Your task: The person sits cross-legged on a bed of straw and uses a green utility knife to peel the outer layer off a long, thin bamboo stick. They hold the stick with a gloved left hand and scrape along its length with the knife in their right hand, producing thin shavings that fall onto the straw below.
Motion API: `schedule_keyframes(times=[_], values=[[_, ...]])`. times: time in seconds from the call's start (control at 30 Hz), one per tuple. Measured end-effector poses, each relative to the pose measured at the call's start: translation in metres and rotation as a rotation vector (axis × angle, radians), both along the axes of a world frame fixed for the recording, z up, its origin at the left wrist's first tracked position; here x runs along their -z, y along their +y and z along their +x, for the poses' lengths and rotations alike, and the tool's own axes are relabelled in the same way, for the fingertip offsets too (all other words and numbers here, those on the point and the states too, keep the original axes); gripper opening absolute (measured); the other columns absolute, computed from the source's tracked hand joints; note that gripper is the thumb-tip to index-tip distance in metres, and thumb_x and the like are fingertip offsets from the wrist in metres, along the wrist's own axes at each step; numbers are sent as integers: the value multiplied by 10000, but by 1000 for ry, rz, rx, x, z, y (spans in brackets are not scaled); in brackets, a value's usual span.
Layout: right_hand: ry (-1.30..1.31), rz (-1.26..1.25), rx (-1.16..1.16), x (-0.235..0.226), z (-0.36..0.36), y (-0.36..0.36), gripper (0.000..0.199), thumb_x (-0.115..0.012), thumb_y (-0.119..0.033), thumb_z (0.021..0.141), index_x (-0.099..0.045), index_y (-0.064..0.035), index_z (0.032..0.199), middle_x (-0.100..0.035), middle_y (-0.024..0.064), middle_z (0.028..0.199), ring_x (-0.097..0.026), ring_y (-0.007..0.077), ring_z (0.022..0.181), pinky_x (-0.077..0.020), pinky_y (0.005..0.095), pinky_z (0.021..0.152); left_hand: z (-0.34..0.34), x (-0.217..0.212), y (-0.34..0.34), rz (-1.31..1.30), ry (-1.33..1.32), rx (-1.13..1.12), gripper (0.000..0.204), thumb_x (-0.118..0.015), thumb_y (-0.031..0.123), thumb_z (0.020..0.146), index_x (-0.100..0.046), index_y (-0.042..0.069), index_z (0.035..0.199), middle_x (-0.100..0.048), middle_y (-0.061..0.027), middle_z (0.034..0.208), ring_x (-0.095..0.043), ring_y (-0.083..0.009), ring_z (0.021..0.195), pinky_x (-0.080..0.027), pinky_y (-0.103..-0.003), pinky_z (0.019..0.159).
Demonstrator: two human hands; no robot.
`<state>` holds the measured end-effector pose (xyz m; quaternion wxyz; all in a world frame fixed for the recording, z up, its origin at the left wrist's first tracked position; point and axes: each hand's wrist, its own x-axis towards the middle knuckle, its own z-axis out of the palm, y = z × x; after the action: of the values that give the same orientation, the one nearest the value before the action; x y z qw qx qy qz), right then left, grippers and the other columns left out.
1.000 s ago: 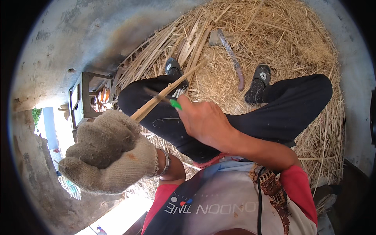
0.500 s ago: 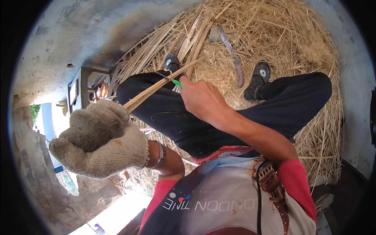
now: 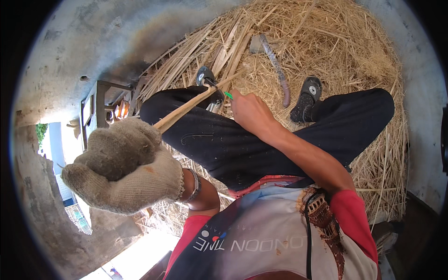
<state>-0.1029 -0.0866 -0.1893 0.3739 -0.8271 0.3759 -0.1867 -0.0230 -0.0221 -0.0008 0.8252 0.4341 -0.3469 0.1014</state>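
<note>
My left hand (image 3: 123, 161), in a dirty knitted glove, is closed around the near end of a pale split-wood or bamboo strip (image 3: 189, 105). The strip slants up and to the right over my left leg, and its far end tapers above the straw. My bare right hand (image 3: 253, 113) is closed on a small knife with a green handle (image 3: 228, 95). Its thin dark blade points up and left, close to the strip beside a small pale curl; whether blade and strip touch, I cannot tell. My fingers hide most of the handle.
Loose straw and shavings (image 3: 345, 51) cover the floor, with long flat strips (image 3: 186, 65) piled at the far left. A large wrapped blade with a brown handle (image 3: 278, 70) lies by a grey block (image 3: 256, 44). A wooden frame (image 3: 100, 100) stands left, near the concrete wall (image 3: 93, 46).
My right hand and the knife have moved a little right and down, so the green handle sits farther from the strip. My left hand and the strip have shifted slightly right.
</note>
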Motion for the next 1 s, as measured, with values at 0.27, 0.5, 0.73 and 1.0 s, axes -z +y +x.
schedule_keyframes(times=[0.27, 0.5, 0.73, 1.0], values=[[-24, -24, 24, 27, 3, -7, 192, -539, -184, 972, -551, 2, 1019, -598, 269, 611, -622, 480, 607, -508, 540, 570, 0, 2, -4, -42, 47, -130, 275, -542, 311, 925, -562, 136, 714, -389, 15, 511, -347, -90, 323, -304, -242, 287], [-290, -35, -58, -50, -2, 28, 162, -595, -155, 951, -516, -14, 948, -573, 218, 583, -608, 433, 565, -474, 512, 512, 22, 6, 15, 43, -42, 194, 324, -547, 387, 911, -564, 115, 736, -424, 9, 547, -373, -89, 395, -315, -224, 358], [-171, 98, -11, -22, 4, 12, 197, -567, -191, 967, -550, 4, 987, -589, 276, 607, -620, 475, 597, -498, 540, 541, 18, 10, 13, 8, 35, 161, 362, -525, 409, 917, -571, 99, 734, -491, 1, 644, -445, -69, 504, -352, -216, 418], [-126, 12, -11, -20, 8, 2, 178, -560, -172, 956, -546, 2, 986, -593, 282, 613, -624, 489, 616, -504, 553, 555, 16, 10, 8, 1, 14, 70, 391, -511, 426, 932, -560, 99, 723, -477, -6, 645, -443, -78, 502, -355, -223, 413]])
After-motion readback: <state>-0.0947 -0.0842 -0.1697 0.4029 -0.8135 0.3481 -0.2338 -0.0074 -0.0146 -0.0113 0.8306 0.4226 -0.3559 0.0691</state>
